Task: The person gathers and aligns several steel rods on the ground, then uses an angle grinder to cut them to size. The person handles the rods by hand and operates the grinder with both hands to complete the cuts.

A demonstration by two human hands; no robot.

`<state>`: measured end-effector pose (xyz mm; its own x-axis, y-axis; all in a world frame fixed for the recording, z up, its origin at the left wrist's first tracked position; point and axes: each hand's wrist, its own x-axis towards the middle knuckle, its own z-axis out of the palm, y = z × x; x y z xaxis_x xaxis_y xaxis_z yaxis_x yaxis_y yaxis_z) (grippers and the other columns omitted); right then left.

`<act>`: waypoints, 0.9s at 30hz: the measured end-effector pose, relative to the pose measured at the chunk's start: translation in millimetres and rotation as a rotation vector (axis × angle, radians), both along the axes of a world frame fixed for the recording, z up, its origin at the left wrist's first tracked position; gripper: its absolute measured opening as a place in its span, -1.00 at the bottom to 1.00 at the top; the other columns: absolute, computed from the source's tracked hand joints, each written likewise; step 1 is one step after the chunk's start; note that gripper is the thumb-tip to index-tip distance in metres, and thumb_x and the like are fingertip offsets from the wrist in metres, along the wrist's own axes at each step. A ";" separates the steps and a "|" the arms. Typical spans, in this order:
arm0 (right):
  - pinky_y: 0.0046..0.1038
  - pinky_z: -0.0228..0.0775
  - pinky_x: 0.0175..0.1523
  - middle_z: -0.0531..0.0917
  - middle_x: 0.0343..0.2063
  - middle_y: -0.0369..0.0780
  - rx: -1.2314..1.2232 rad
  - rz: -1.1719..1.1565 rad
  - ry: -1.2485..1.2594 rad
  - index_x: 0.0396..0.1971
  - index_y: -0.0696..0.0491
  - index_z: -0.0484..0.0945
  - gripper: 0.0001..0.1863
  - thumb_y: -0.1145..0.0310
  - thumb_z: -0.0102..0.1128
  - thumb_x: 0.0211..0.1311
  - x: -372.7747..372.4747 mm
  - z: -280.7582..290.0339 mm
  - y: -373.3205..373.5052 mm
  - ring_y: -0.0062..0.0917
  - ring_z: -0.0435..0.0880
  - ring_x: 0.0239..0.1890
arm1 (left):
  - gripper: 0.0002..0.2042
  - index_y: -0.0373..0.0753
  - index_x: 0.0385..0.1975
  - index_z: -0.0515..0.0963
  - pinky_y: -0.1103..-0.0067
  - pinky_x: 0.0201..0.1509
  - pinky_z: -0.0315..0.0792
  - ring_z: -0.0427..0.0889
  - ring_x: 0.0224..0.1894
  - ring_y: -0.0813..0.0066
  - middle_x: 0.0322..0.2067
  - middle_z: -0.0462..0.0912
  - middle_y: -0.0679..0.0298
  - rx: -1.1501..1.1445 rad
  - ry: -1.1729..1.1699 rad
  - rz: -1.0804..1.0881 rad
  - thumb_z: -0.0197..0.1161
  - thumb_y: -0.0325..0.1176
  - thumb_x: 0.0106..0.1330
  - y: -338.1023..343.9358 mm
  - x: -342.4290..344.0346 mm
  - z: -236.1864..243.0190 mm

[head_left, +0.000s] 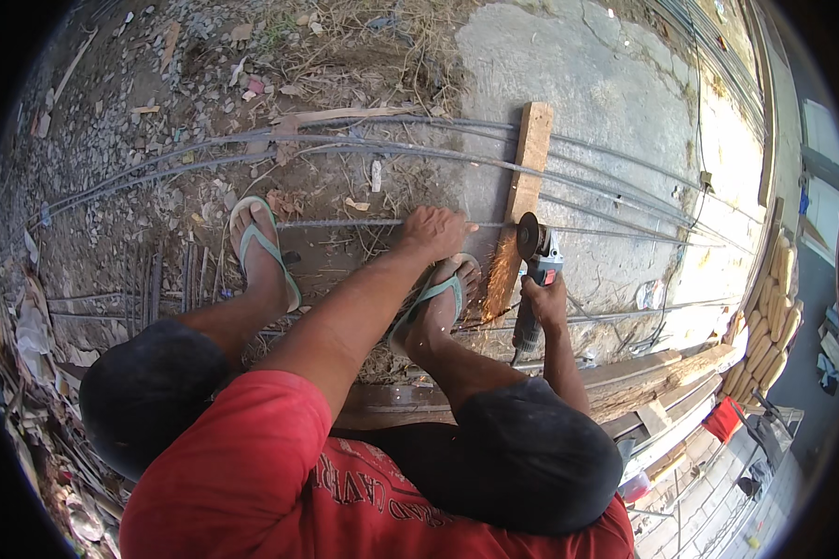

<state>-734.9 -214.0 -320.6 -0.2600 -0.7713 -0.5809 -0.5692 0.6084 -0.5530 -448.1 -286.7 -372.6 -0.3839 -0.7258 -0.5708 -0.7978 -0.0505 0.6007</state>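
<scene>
My left hand point(436, 233) is closed around a thin ribbed steel bar point(340, 223) that runs crosswise just above the ground. In my right hand point(545, 300) is a grey angle grinder point(529, 323), gripped by its body. Its dark round disc point(528, 236) meets the bar beside a wooden plank point(532, 144). Orange sparks point(503, 272) stream from the disc down toward me, over the plank's lower part. The plank lies under the bars, and my left hand is to the left of it. The exact contact between disc and bar is too small to make out.
Several longer steel bars point(382, 151) cross beyond my hands. My sandalled feet point(263, 244) stand on either side of my left forearm. Gravel and debris point(140, 121) cover the far left. Timber beams point(662, 384) lie near right, with stacked filled sacks point(766, 321) beyond.
</scene>
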 end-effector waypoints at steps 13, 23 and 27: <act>-0.42 0.53 -0.30 0.70 -0.48 -0.18 0.000 0.036 -0.003 -0.16 0.25 0.53 -0.61 0.30 0.37 0.11 -0.9 -0.8 -12.4 -0.54 0.67 -0.45 | -0.52 -0.16 -0.08 0.70 0.18 0.03 0.54 0.76 -0.09 0.00 -0.20 0.77 -0.02 -0.035 0.008 -0.001 -0.01 0.11 0.53 2.5 -0.3 -2.2; -0.42 0.55 -0.26 0.71 -0.42 -0.17 0.017 0.015 -0.011 -0.09 0.26 0.50 -0.56 0.32 0.39 0.10 3.9 4.5 -11.8 -0.53 0.69 -0.41 | -0.52 -0.16 -0.09 0.70 0.19 0.04 0.54 0.75 -0.07 0.02 -0.20 0.77 -0.02 0.003 0.011 0.012 -0.01 0.11 0.53 -0.1 0.7 3.0; -0.41 0.55 -0.25 0.71 -0.41 -0.17 0.012 0.009 -0.019 -0.09 0.26 0.51 -0.55 0.31 0.40 0.10 -1.9 -2.0 -6.0 -0.52 0.69 -0.40 | -0.53 -0.14 -0.09 0.71 0.19 0.04 0.53 0.76 -0.08 0.03 -0.20 0.77 -0.01 -0.014 0.006 0.031 -0.01 0.11 0.53 1.8 -0.1 -2.6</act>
<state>-736.8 -220.1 -322.6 -0.2414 -0.7665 -0.5951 -0.5641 0.6098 -0.5567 -448.2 -284.8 -375.1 -0.3648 -0.7450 -0.5584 -0.7922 -0.0668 0.6066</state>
